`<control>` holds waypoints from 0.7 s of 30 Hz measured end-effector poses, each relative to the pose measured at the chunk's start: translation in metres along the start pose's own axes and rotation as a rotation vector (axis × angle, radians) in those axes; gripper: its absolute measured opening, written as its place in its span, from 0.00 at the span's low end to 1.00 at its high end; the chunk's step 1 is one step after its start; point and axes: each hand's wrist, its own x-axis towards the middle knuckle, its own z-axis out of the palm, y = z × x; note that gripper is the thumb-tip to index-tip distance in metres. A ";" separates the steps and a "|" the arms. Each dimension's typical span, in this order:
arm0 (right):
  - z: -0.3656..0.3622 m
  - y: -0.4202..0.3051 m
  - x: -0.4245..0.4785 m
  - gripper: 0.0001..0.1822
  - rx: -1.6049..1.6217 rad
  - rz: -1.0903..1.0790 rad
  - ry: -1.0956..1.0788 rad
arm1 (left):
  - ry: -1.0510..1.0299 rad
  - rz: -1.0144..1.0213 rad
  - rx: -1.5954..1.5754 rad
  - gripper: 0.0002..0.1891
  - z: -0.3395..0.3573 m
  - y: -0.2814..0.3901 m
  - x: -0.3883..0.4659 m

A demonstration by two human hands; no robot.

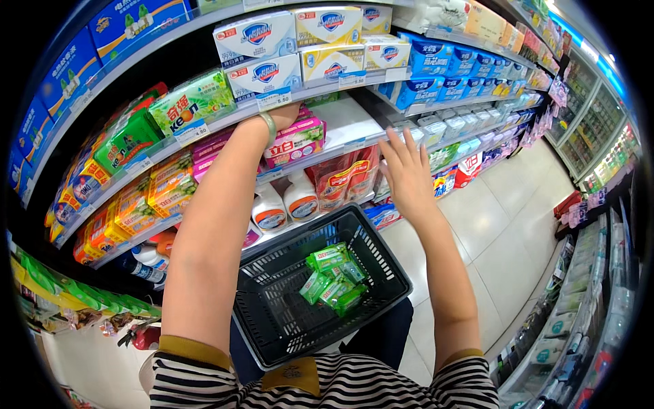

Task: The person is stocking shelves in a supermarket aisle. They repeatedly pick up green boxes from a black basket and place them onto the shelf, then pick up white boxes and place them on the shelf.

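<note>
My left hand (286, 115) reaches into a middle shelf, behind a pink pack of laundry soap (295, 140); its fingers are hidden under the shelf above, so its grip does not show. A bangle circles that wrist. My right hand (407, 171) is raised at the shelf's edge, fingers apart, holding nothing. A black plastic basket (255, 327) rests on my lap, with several green soap packs (334, 278) lying inside it.
Boxes of Safeguard soap (265, 74) and a green Keon soap pack (191, 102) stand on the shelf above. White bottles (300, 197) and red pouches (345, 179) are below. Blue tissue packs (429, 59) line the shelves ahead. Another rack (567, 307) borders the aisle at right.
</note>
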 end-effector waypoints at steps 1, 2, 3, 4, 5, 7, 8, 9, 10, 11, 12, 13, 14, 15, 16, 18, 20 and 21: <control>-0.004 -0.002 -0.018 0.26 0.015 0.038 -0.029 | -0.047 -0.027 -0.067 0.21 -0.015 0.014 -0.007; -0.005 -0.004 -0.034 0.26 0.031 0.066 -0.054 | -0.095 -0.053 -0.133 0.21 -0.025 0.025 -0.011; -0.004 -0.008 -0.049 0.26 0.055 0.087 -0.076 | -0.056 -0.051 -0.120 0.22 -0.028 0.026 -0.016; -0.003 -0.012 -0.063 0.26 0.080 0.108 -0.101 | -0.018 -0.050 -0.107 0.23 -0.027 0.026 -0.020; -0.001 -0.016 -0.075 0.26 0.103 0.116 -0.124 | 0.021 -0.050 -0.093 0.24 -0.026 0.026 -0.025; 0.004 -0.023 -0.099 0.26 0.144 0.141 -0.168 | -0.016 -0.063 -0.104 0.25 -0.026 0.028 -0.030; 0.006 -0.027 -0.109 0.26 0.151 0.148 -0.173 | -0.033 -0.071 -0.107 0.25 -0.029 0.027 -0.032; 0.007 -0.029 -0.122 0.26 0.150 0.166 -0.182 | -0.104 -0.096 -0.118 0.26 -0.032 0.033 -0.033; 0.010 -0.033 -0.132 0.26 0.159 0.176 -0.190 | -0.175 -0.130 -0.121 0.26 -0.040 0.038 -0.038; 0.013 -0.037 -0.141 0.26 0.164 0.208 -0.222 | -0.245 -0.164 -0.124 0.27 -0.047 0.043 -0.043; 0.016 -0.045 -0.154 0.26 0.172 0.242 -0.264 | -0.190 -0.151 -0.110 0.26 -0.049 0.049 -0.056; 0.020 -0.050 -0.164 0.27 0.180 0.275 -0.306 | -0.075 -0.051 -0.086 0.26 -0.051 0.053 -0.068; 0.026 -0.053 -0.172 0.25 0.193 0.300 -0.326 | 0.040 0.049 -0.062 0.25 -0.052 0.056 -0.079; 0.031 -0.059 -0.184 0.24 0.207 0.310 -0.340 | 0.138 0.147 -0.047 0.25 -0.048 0.060 -0.096; 0.035 -0.064 -0.194 0.24 0.220 0.321 -0.356 | 0.178 0.159 -0.112 0.22 -0.048 0.072 -0.116; 0.041 -0.077 -0.209 0.23 0.237 0.324 -0.387 | 0.210 0.226 -0.192 0.20 -0.049 0.084 -0.162; 0.054 -0.085 -0.226 0.23 0.240 0.328 -0.422 | 0.201 0.228 -0.280 0.19 -0.040 0.093 -0.207; 0.058 -0.090 -0.231 0.22 0.246 0.320 -0.438 | 0.194 0.190 -0.326 0.19 -0.029 0.095 -0.233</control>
